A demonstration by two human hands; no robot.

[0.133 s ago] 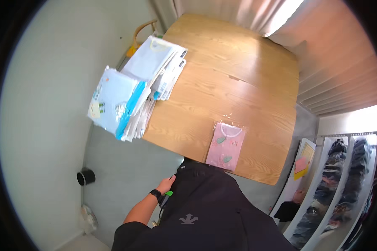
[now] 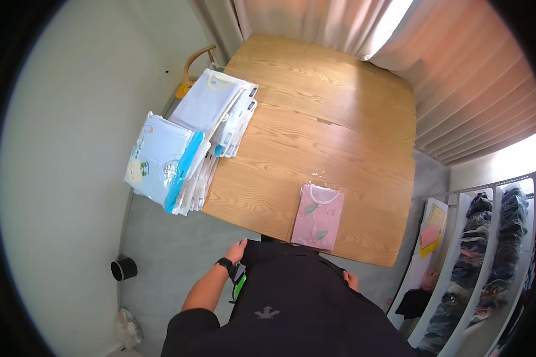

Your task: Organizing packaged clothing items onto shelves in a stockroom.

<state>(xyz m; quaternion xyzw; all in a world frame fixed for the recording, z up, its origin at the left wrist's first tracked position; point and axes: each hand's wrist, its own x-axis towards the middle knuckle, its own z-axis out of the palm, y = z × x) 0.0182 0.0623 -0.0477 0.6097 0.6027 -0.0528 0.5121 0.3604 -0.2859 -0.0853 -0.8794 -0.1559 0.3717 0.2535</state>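
My left hand (image 2: 237, 251), with a dark watch on its wrist, is closed on the left hem of the black shirt (image 2: 301, 291) I wear. On the other side, my right hand (image 2: 351, 279) shows only in part, its fingers curled at the shirt's right edge. The cloth is stretched out between the two hands. Just beyond it, a pink folded garment (image 2: 319, 217) in a clear bag lies at the near edge of the wooden table (image 2: 363, 160). Something green and grey (image 2: 239, 284) hangs beside my left wrist, partly hidden.
Two stacks of bagged garments, a light blue one (image 2: 164, 157) and a whitish one (image 2: 205, 101), stand at the table's left. Behind them is a wooden chair (image 2: 190, 62). A black bin (image 2: 124, 269) stands on the floor. White shelves (image 2: 485, 238) with bagged dark clothes line the right.
My right hand has come into sight at the shirt's right edge. My left hand has risen slightly, spreading the hem wider. The table appears slightly lower in the picture.
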